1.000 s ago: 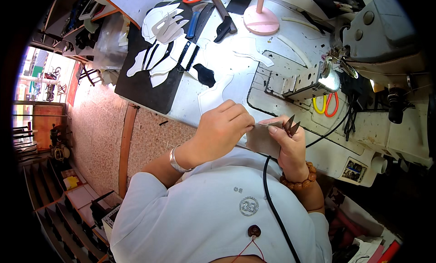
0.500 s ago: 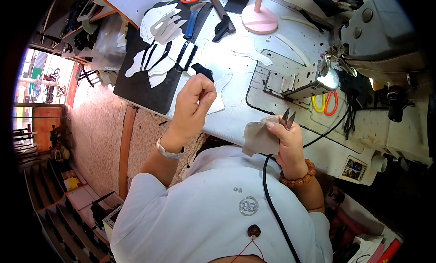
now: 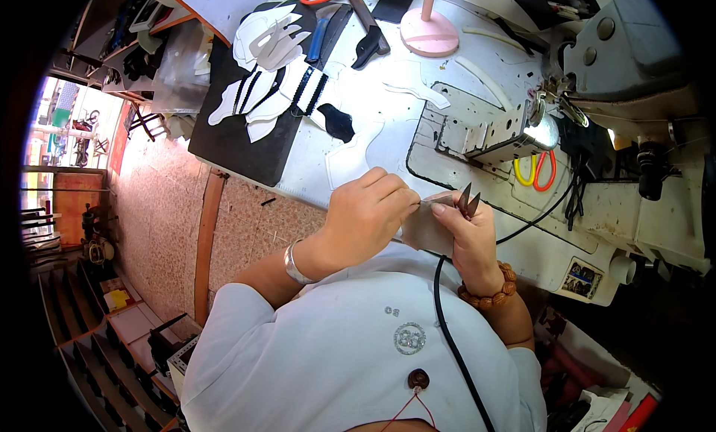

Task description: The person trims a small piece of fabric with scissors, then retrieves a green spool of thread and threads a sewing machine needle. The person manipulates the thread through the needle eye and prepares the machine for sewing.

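Note:
My right hand [image 3: 471,227] holds a small grey piece of thin sheet material [image 3: 429,231] between thumb and fingers. In the same hand is a pair of pointed thread snips [image 3: 468,201], blades sticking up past the thumb. My left hand [image 3: 371,217] is closed, its thumb and fingertips pinched together at the upper left edge of the grey piece. Whether it grips the edge or something fine there is hidden. Both hands are just over the front edge of the white table [image 3: 388,164], close to my body.
White cut pieces [image 3: 287,89], some with black strips, lie on a black mat [image 3: 224,141]. Beyond are a hammer [image 3: 365,22] and a pink stand [image 3: 429,33]. A sewing machine [image 3: 514,130] is at right, with yellow-and-red-handled scissors [image 3: 543,171]. A black cable [image 3: 447,320] runs before me.
My left hand has come down and to the right, from above the table edge to the grey piece. My right hand still holds the piece and the snips.

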A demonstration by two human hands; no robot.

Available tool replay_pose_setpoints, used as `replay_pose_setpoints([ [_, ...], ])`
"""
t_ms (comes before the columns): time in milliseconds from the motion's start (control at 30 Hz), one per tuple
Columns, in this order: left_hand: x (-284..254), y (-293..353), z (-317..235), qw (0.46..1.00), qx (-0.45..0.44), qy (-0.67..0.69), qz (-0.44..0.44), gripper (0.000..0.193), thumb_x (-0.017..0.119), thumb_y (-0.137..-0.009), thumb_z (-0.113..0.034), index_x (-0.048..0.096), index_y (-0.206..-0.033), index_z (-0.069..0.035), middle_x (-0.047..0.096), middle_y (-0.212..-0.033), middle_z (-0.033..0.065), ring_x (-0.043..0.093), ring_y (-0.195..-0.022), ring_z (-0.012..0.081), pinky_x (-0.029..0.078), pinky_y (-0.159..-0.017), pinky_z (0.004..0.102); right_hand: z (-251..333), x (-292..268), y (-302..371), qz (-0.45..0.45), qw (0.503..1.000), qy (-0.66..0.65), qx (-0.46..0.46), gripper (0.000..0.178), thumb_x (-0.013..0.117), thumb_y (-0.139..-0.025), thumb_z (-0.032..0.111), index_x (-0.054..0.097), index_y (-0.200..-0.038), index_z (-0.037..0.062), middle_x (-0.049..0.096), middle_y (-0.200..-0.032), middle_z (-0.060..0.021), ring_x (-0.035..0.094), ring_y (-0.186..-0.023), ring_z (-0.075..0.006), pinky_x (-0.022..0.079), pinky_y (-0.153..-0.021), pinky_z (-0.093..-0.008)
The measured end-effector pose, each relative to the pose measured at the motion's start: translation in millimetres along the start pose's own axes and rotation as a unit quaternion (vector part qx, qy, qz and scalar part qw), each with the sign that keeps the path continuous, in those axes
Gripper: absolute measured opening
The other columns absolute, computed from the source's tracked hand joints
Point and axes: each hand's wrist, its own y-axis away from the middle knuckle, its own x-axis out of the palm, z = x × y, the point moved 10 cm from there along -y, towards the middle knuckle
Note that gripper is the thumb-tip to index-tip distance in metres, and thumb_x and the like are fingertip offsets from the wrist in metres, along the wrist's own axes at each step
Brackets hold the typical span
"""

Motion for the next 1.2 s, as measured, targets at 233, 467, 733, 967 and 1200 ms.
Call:
replay_pose_setpoints([
  [233, 5, -4, -17, 0.993, 0.064, -0.09, 0.048, 0.019, 0.069, -0.06, -0.003, 0.057, -0.073, -0.008, 0.053, -0.067, 0.0026, 0.051, -0.062, 0.0196, 0.042, -0.051, 0.0292, 0, 5, 0, 0.017, 0.998, 0.055, -0.008, 0.013, 0.056, -0.087, 0.004, 0.064, -0.092, -0.005, 0.063, -0.079, -0.0035, 0.055, -0.068, -0.0061, 0.047, -0.06, -0.0206],
  [467, -46, -12, 40, 0.983, -0.062, -0.14, -0.105, 0.014, 0.067, -0.065, 0.002, 0.059, -0.072, -0.008, 0.056, -0.067, 0.004, 0.054, -0.063, 0.0218, 0.043, -0.052, 0.0316, -10, 1, -3, 0.016, 0.998, -0.039, 0.04, 0.012, 0.061, -0.086, 0.008, 0.063, -0.087, -0.0038, 0.061, -0.076, -0.0023, 0.054, -0.067, -0.0059, 0.045, -0.059, -0.0213],
  [733, 5, -7, -13, 0.994, 0.049, -0.073, 0.061, 0.016, 0.064, -0.06, -0.004, 0.059, -0.076, -0.008, 0.054, -0.072, 0.0015, 0.053, -0.066, 0.0187, 0.044, -0.052, 0.0282, -10, 0, -2, 0.01, 0.998, 0.051, 0.026, 0.011, 0.06, -0.085, 0.008, 0.063, -0.083, -0.0026, 0.057, -0.071, 0.0022, 0.05, -0.065, -0.0037, 0.042, -0.058, -0.0198],
  [967, 11, -7, -15, 0.992, 0.064, -0.105, 0.025, 0.013, 0.061, -0.057, -0.009, 0.051, -0.065, -0.009, 0.042, -0.063, 0.0026, 0.046, -0.062, 0.0199, 0.041, -0.05, 0.0288, 3, 2, 0, 0.019, 0.953, 0.293, -0.078, 0.01, 0.057, -0.084, 0.004, 0.063, -0.085, -0.0044, 0.058, -0.068, -0.0004, 0.049, -0.064, -0.0049, 0.042, -0.056, -0.0207],
  [1200, 9, 29, 63, 0.988, -0.102, -0.11, -0.031, 0.015, 0.067, -0.073, -0.021, 0.057, -0.073, -0.01, 0.054, -0.074, 0.004, 0.055, -0.074, 0.0229, 0.047, -0.059, 0.0355, 31, -61, 1, -0.084, 0.981, 0.061, -0.163, 0.016, 0.051, -0.088, 0.005, 0.06, -0.097, -0.0041, 0.061, -0.088, -0.0031, 0.054, -0.076, -0.0092, 0.045, -0.073, -0.0227],
])
